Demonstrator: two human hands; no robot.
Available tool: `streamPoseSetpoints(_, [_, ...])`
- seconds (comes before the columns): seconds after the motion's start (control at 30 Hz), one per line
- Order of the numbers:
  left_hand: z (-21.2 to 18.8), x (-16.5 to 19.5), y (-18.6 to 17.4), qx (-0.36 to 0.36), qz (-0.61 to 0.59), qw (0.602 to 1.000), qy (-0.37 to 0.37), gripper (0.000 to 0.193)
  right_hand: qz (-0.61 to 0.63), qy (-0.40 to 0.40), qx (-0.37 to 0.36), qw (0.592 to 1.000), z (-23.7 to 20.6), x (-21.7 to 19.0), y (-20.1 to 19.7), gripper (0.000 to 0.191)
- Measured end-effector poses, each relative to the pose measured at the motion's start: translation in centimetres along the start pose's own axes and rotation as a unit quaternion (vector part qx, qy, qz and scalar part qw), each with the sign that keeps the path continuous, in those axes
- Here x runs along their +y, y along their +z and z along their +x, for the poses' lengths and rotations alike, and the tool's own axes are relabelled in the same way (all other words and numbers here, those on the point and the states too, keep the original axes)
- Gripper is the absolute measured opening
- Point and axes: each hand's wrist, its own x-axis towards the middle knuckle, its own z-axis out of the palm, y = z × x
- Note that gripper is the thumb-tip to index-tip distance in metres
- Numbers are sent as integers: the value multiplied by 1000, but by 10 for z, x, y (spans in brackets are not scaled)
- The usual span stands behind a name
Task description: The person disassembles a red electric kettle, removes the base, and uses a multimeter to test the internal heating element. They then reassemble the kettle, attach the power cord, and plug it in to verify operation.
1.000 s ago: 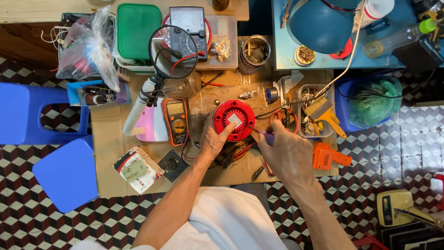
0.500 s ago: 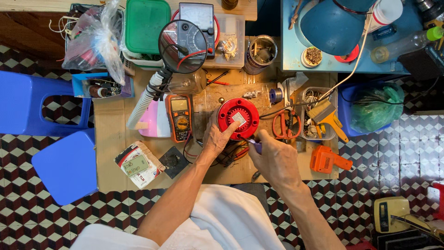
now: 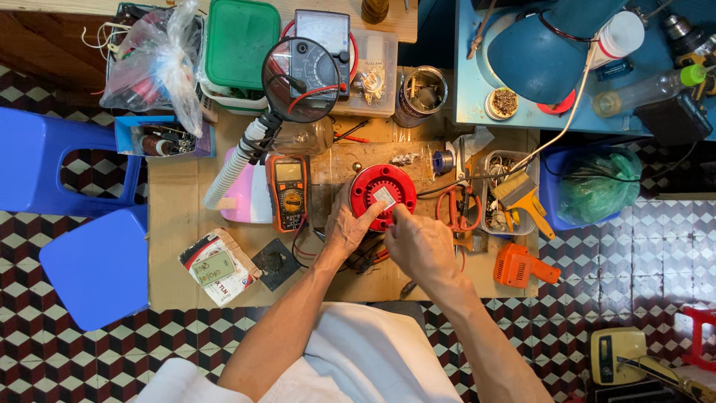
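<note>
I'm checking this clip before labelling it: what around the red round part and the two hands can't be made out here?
- Head view: the near edge of the red round part is hidden under the left hand and its fingers.
- Whatever the right hand pinches is too small and covered by its own fingers.
- The tools under both hands are mostly hidden.
- The white label's print is too small.

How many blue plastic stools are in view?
2: one blue plastic stool left of the wooden table, another nearer the person. Others may be outside the frame.
</note>
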Motion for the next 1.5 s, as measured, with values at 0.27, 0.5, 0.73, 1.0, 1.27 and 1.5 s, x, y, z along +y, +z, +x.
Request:
streamPoseSetpoints(0.27, [-2,2,-1,18,-13,1000,17,90,5,-53,20,998,-13,-5,3,15])
streamPoseSetpoints(0.5, [0,-1,1,15,-21,999,21,91,-68,-167,-59,982,-1,15,-1,31])
streamPoseSetpoints(0.73, [1,-3,2,9,-12,1000,-4,95,-31,-102,-120,987,11,14,-3,33])
streamPoseSetpoints(1.0, [1,-2,1,17,-14,999,28,92,18,57,-21,998,-1,-9,2,20])
streamPoseSetpoints(1.27, [2,0,1,27,2,999,22,95,-79,-130,-28,988,-22,-9,-39,50])
streamPoseSetpoints(1.5, [1,1,2,28,-5,999,21,93,-28,-200,-25,979,-24,6,-41,43])
